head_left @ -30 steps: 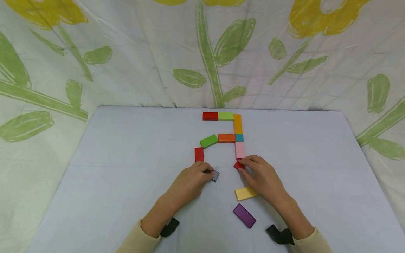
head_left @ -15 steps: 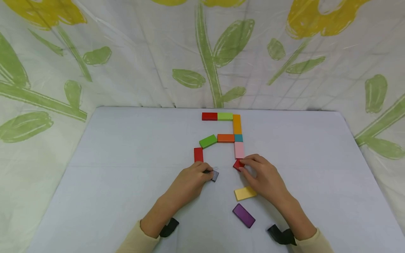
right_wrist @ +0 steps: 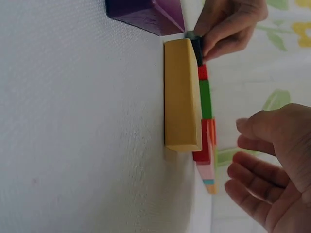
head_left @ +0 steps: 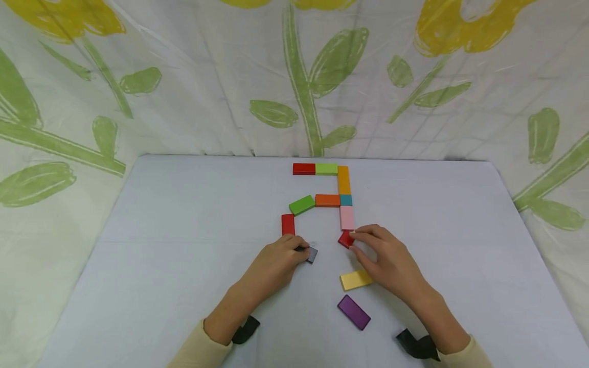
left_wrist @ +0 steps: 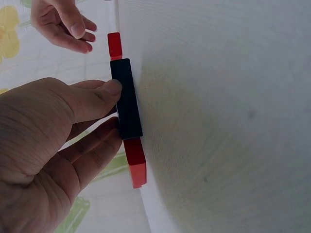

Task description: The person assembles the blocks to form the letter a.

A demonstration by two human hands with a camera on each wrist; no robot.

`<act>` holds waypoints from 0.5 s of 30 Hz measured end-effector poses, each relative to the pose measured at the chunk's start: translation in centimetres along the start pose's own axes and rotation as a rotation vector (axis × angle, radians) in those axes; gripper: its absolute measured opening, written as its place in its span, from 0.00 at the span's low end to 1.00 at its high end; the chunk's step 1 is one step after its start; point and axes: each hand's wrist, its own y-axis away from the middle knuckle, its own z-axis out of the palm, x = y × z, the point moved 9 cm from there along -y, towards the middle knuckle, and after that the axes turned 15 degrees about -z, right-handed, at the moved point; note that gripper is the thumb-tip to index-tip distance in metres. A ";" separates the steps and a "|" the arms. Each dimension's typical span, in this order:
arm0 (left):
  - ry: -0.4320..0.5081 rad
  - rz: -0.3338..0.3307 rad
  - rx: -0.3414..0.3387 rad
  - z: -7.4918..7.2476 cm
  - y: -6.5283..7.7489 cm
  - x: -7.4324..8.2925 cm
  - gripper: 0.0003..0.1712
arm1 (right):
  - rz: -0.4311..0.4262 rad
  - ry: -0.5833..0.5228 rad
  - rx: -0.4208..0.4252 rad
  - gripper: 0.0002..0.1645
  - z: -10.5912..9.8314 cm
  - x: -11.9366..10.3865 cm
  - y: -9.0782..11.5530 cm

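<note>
In the head view my left hand pinches a dark grey rectangular block, just below a red block that it partly covers. Thumb and fingers hold the dark block by its side in the left wrist view. My right hand is beside another red block, which sits tilted under a pink block. Its fingers are loosely bent and apart, with nothing between them; the right wrist view shows a gap from the blocks. A yellow block lies partly beneath this hand.
A purple block lies nearest the person on the white table. Farther back, a row joins red, light green, yellow-orange, teal, orange and green blocks. A flowered cloth hangs behind.
My right hand has drawn slightly to the right, its fingers coming off the tilted red block. The left hand stays still with the dark grey block.
</note>
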 end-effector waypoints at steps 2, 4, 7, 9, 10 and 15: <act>-0.001 -0.001 -0.001 0.0 0.0 0.0 0.15 | -0.004 -0.006 -0.010 0.20 0.0 -0.1 0.1; -0.001 -0.001 -0.002 0.0 0.0 0.0 0.15 | -0.010 -0.010 -0.022 0.20 0.1 -0.3 0.3; -0.004 0.001 0.000 0.0 0.0 0.0 0.15 | -0.036 -0.023 -0.041 0.19 0.4 -0.7 0.6; -0.008 0.002 -0.001 0.0 0.0 0.0 0.15 | -0.059 -0.031 -0.060 0.19 0.7 -1.1 0.7; -0.011 0.002 -0.001 0.0 0.0 0.0 0.15 | -0.068 -0.037 -0.072 0.19 0.9 -1.3 0.8; -0.016 0.001 -0.008 0.0 -0.1 0.1 0.15 | -0.096 -0.045 -0.126 0.19 1.4 -2.1 1.3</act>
